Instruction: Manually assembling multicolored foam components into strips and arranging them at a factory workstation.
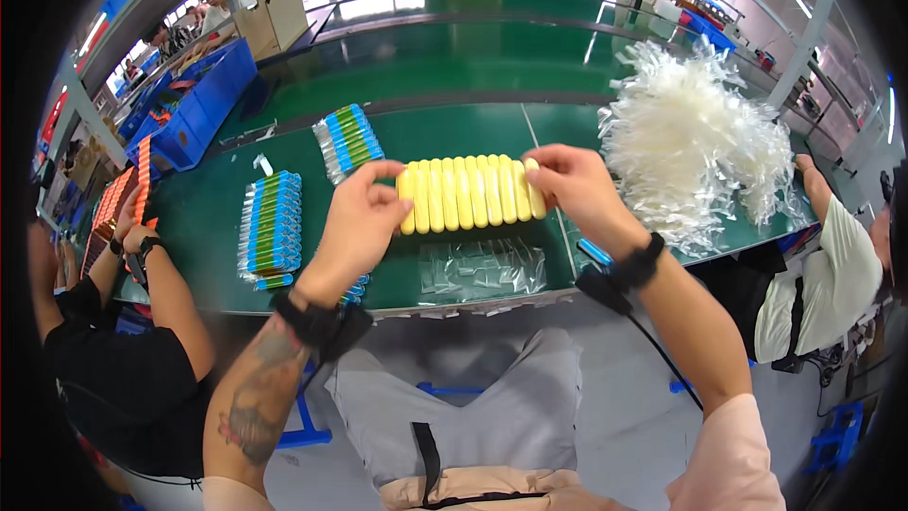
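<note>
A row of yellow tubes (470, 193) is held side by side above the green table (445, 128), pressed together from both ends. The left hand (364, 218) is closed on the row's left end, thumb on top and fingers curled beneath. The right hand (572, 185) is pinched shut on the right end. Flat clear bags (482, 267) lie on the table just below the row, so bagging looks not yet done for this batch. Two finished-looking packs of blue-and-green tubes (272, 224) and (349, 140) lie to the left, suggesting part of the work is complete. A large heap of clear bags (695, 147) sits to the right, so much appears left. A co-worker's arm (161, 284) rests at the table's left edge.
</note>
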`<state>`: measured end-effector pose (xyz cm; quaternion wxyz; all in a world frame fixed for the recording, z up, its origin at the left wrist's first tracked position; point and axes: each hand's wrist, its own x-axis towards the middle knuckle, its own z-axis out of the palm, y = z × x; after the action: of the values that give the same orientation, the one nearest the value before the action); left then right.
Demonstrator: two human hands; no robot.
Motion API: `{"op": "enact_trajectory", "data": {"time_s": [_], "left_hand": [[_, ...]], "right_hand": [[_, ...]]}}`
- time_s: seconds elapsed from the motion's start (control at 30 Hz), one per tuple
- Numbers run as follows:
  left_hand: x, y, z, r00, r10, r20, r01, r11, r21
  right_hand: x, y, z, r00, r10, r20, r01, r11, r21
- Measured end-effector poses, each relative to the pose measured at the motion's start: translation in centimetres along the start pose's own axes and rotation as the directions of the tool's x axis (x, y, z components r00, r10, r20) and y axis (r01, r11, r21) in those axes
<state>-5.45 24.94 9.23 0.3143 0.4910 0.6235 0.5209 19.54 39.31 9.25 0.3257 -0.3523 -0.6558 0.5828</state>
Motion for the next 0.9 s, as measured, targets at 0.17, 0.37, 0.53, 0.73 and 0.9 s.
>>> {"op": "enact_trajectory", "data": {"time_s": [0.17, 0.37, 0.53, 0.73, 0.9], "left_hand": [[5.2, -3.5, -1.2, 0.991, 0.131, -0.024, -0.106, 0.883, 0.456], [-0.6, -1.0, -0.7, 0.941, 0.334, -0.054, -0.272, 0.841, 0.468], [-5.6, -2.3, 1.6, 0.952, 0.297, -0.072, -0.274, 0.934, 0.229], [-6.3, -5.5, 4.2, 0.909, 0.303, -0.288, -0.277, 0.952, 0.126], [-6.3, -6.4, 3.1, 0.949, 0.092, -0.302, -0.109, 0.993, -0.040]], "right_hand": [[6.8, 2.2, 0.5, 0.987, -0.158, -0.022, 0.127, 0.861, -0.492], [1.9, 2.0, 0.3, 0.922, -0.387, 0.013, 0.263, 0.601, -0.755], [-2.5, -0.4, 5.1, 0.890, -0.173, 0.421, 0.440, 0.562, -0.700], [-3.0, 0.7, 10.1, 0.764, -0.163, 0.624, 0.641, 0.302, -0.706], [-1.7, 0.9, 10.0, 0.773, 0.008, 0.635, 0.541, 0.515, -0.665]]}}
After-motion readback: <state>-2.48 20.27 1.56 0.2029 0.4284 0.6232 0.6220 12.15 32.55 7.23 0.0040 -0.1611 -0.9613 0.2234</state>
